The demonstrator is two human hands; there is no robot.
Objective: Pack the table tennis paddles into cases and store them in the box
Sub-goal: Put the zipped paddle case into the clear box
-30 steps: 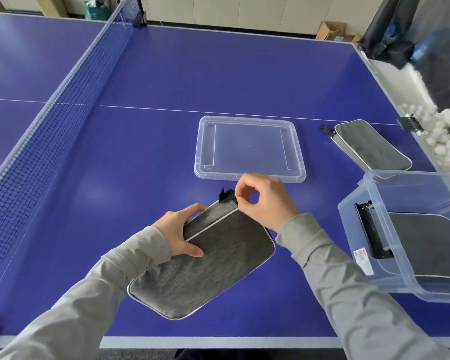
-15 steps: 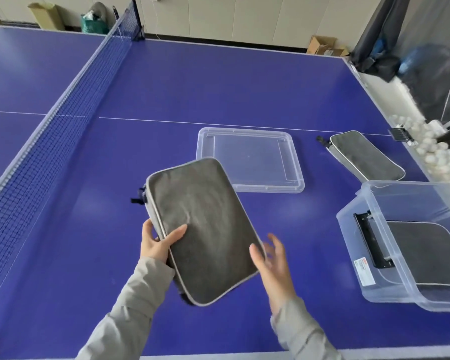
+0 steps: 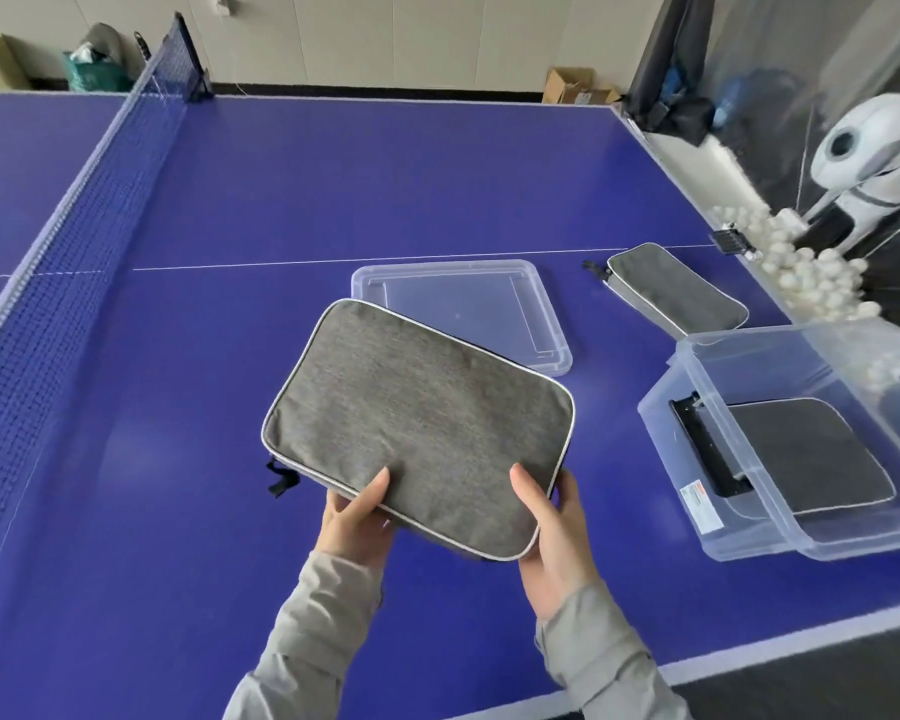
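Grey paddle case (image 3: 417, 413) held up off the blue table (image 3: 333, 189), flat side facing camera, tilted slightly with far-left corner higher. Left hand (image 3: 357, 517) gripping near edge of case, thumb on top fabric, fingers hidden underneath. Right hand (image 3: 549, 532) clamped on near-right corner, thumb on top, rest wrapped under. Both closed on case. Black zipper pull (image 3: 280, 478) dangling at left side of case, just beside left hand. Grey sleeves on both forearms. Clear lid (image 3: 536, 304) lying flat on table behind case, partly covered by case's far edge in view; touching or not, cannot tell. Second grey case (image 3: 676, 291) lying on table to the right of lid, near table's right edge, black zipper tab at its far-left end. Clear plastic box (image 3: 723, 522) at right near corner of table, open on top, third grey case (image 3: 817, 454) lying flat on its bottom with a black strip along the left end. Pile of white balls (image 3: 801, 267) beyond right edge of table, next to white ball machine (image 3: 874, 153). Net (image 3: 68, 220) running along left side. Cardboard boxes and green bag by far wall, blurred.
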